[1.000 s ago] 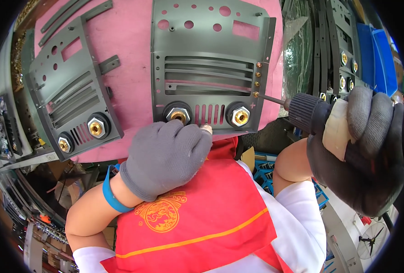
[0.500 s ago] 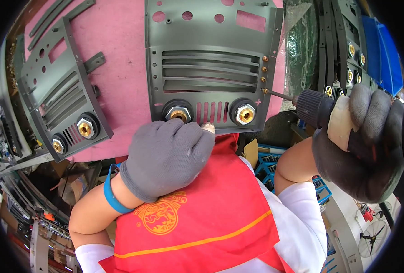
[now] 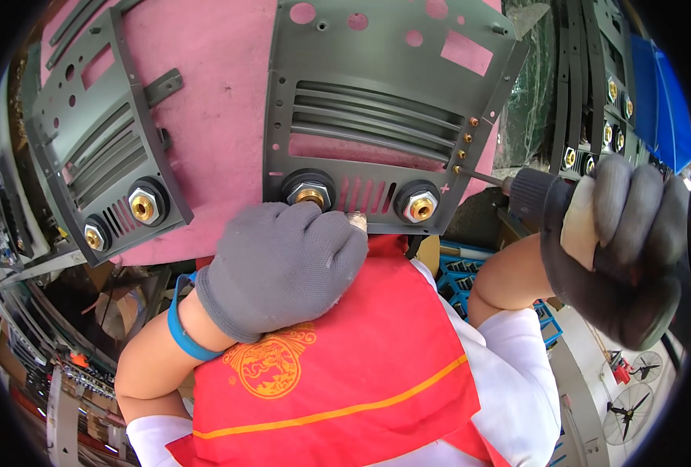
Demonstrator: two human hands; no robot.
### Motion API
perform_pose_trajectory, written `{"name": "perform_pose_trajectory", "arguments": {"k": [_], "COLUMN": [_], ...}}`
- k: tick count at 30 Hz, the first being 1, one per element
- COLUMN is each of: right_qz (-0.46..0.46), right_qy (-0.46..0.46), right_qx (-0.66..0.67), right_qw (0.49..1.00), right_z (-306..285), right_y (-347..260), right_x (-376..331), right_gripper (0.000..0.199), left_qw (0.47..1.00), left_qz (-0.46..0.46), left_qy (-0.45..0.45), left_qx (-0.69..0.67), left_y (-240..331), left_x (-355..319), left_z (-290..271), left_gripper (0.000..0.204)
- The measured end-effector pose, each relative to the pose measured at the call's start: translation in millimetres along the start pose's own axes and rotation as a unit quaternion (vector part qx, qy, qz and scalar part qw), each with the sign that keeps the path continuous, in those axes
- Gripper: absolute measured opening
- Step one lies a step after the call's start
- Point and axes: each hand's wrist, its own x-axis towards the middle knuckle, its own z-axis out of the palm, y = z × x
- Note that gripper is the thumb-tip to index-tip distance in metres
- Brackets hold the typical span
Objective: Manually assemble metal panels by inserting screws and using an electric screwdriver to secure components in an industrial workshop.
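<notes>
A dark grey metal panel point(image 3: 353, 144) with louvre slots and round holes stands in front of me. Two black sockets with hex nuts and brass centres, a left socket point(image 3: 311, 191) and a right socket point(image 3: 418, 204), sit along its near edge. My left hand point(image 3: 283, 268), in a grey glove, is closed on that near edge beside the left socket; its fingertips are partly hidden. In my right hand point(image 3: 626, 241), also gloved, is a dark power screwdriver point(image 3: 534, 194). Its thin bit meets the lowest of several small brass screws point(image 3: 457, 169) on the panel's right side.
A second grey panel point(image 3: 104, 148) with similar sockets lies at left on the pink work surface point(image 3: 213, 101). More panels point(image 3: 594, 93) are stacked at right, by a blue sheet point(image 3: 664, 101). Blue trays point(image 3: 458, 276) lie below, and a fan point(image 3: 628, 409) stands lower right.
The held panel has tilted, its far end shifting right, and pink now shows through its lowest slot. The screwdriver bit stays at the lowest brass screw, slightly nearer me. Both hands keep their hold.
</notes>
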Motion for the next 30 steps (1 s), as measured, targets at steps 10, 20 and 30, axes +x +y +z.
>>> {"name": "perform_pose_trajectory", "arguments": {"k": [10, 20, 30], "right_qz": [0.007, 0.055, -0.044], "right_qy": [-0.137, -0.331, -0.157], "right_qx": [-0.019, -0.011, 0.007], "right_qw": [0.99, 0.942, 0.987], "right_z": [-5.0, -39.6, -8.9], "right_y": [-4.2, -7.1, 1.6], "right_x": [6.5, 48.1, 35.9], "right_gripper": [0.036, 0.039, 0.038], "left_qw": [1.0, 0.999, 0.999], "left_qz": [-0.004, 0.001, -0.006], "left_qy": [0.005, 0.013, 0.04], "left_qx": [-0.016, -0.029, -0.01], "left_y": [-1.4, -2.0, -3.6], "left_x": [3.3, 0.5, 5.9], "left_z": [-0.9, 0.6, 0.0], "left_gripper": [0.034, 0.033, 0.03]}}
